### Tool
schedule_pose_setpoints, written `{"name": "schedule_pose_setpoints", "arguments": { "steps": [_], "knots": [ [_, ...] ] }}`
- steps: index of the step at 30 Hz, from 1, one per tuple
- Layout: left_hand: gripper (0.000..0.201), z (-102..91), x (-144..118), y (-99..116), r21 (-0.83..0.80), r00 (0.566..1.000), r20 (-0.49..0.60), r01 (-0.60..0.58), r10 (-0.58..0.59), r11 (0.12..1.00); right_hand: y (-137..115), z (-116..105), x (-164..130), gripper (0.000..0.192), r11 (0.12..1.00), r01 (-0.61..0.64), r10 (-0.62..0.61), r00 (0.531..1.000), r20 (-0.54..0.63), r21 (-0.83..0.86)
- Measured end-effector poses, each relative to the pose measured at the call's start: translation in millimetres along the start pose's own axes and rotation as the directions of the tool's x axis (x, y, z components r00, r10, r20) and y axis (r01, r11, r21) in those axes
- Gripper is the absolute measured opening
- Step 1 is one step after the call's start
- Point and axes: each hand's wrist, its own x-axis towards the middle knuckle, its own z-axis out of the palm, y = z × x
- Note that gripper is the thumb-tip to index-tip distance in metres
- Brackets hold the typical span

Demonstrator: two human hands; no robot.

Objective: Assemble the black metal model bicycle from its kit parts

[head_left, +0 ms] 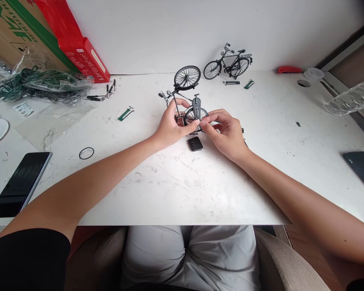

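We are putting together a small toy bike (185, 107) in the middle of the white counter (176, 190). It is standing partly built, with its front wheel (187, 76) sticking up at the back. Our left hand (170, 127) is gripping the bike by its frame, fingers closed around it. Our right hand (227, 131) is pinching at the rear wheel (195, 115), and the fingertips of both hands are touching there. We cannot tell if a tiny part is sitting between them. It looks like we are fitting something onto the back of the bike. The next move is asking for a steady hold and a small, careful push, so nothing is bending.

A little black part (195, 144) is lying on the counter just under our hands. A black ring (86, 153) is lying off to the left, near a phone (20, 184). A green piece (125, 113) and some small tools (104, 92) are sitting farther back on the left. A finished bike (228, 62) is standing by the wall. Nothing is blocking our hands, but the black part is lying close enough to get bumped.
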Motion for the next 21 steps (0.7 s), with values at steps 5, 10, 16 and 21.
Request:
{"name": "schedule_pose_setpoints", "arguments": {
  "steps": [5,10,16,21],
  "knots": [
    [0.067,0.4,-0.1,1.0,-0.015,1.0,0.012,0.011,-0.011,1.0,1.7,0.1,0.4,0.034,1.0,0.004,-0.004,1.0,-0.008,0.002],
    [0.068,-0.1,0.4,0.2,-0.02,1.0,0.016,0.013,-0.012,1.0,2.2,-0.3,0.6,0.039,1.0,0.005,-0.005,1.0,0.003,0.006],
    [0.068,-0.7,1.0,-1.5,-0.019,1.0,0.019,0.006,-0.006,1.0,2.0,0.2,0.5,0.039,1.0,0.002,-0.002,1.0,0.004,0.014],
    [0.069,-1.0,1.0,-2.1,-0.001,1.0,0.009,0.002,-0.002,1.0,2.0,0.8,0.4,0.038,1.0,-0.003,0.003,1.0,0.002,0.016]
  ]
}}
